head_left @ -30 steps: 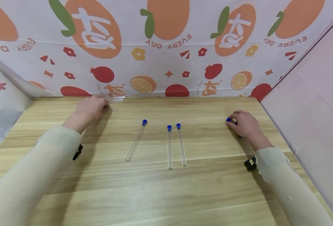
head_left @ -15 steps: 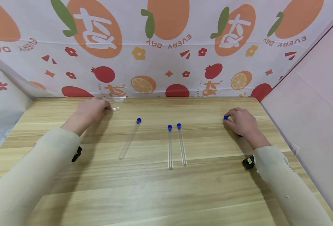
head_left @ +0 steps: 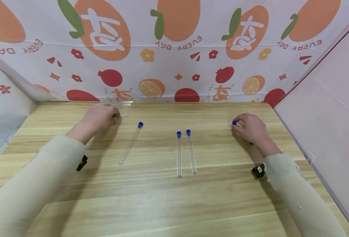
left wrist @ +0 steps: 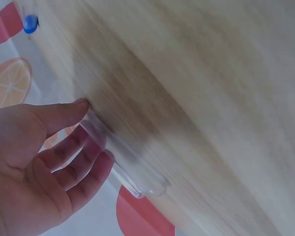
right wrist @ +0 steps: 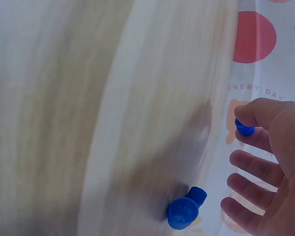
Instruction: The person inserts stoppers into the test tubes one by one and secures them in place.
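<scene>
My left hand (head_left: 99,116), at the back left of the table, pinches a clear test tube (head_left: 124,116) between thumb and fingers. In the left wrist view the rounded ends of two clear tubes (left wrist: 152,183) show beneath the fingers. My right hand (head_left: 254,127), towards the right side, pinches a small blue stopper (right wrist: 245,128) between thumb and index finger, its other fingers loosely bent. Two more blue stoppers (right wrist: 183,214) lie on the table below that hand, mostly hidden by it in the head view.
Three stoppered test tubes lie mid-table: a slanted tube (head_left: 130,144) at left, a middle tube (head_left: 179,156) and a right tube (head_left: 191,154) close together. Clear tubes (head_left: 122,104) lie along the back edge, before a fruit-print cloth (head_left: 168,65).
The slanted stoppered tube has rolled left, towards my left arm. My left hand has shifted slightly right with its tube. My right hand has moved a little left with the stopper.
</scene>
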`<state>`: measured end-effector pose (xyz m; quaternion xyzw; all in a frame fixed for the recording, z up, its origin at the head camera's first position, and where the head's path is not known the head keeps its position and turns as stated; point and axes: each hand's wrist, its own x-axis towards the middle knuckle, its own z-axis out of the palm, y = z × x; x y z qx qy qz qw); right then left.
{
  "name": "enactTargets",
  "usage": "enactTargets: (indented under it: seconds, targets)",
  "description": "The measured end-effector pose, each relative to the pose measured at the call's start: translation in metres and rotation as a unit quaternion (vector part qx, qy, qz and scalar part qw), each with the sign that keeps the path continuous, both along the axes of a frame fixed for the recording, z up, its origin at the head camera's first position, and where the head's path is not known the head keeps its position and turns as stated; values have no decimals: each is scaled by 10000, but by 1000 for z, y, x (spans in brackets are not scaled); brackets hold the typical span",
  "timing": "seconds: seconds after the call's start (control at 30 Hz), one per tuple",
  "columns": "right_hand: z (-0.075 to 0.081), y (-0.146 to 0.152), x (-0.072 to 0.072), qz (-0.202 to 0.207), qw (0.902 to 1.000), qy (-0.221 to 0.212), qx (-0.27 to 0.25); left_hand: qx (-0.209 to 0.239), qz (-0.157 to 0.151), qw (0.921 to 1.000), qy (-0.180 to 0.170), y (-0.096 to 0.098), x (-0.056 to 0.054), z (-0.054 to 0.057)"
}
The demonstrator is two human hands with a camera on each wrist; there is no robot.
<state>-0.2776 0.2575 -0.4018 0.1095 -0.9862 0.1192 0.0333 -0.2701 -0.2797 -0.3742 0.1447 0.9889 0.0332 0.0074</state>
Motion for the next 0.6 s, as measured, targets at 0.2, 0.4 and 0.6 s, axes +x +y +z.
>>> enactTargets:
  seconds: [0.2, 0.4, 0.6]
  targets:
    - [1, -5, 1, -48, 9998, -97, -153, 190, -22, 9991, -376, 4, 5, 3]
    - [1, -7, 0, -138, 9997, -128, -185, 817, -134, 9866, -1405, 18, 14, 10]
    - [1, -8, -3, -135, 9994, -107, -284, 1866, -13, 9493, -2531, 39, 22, 14]
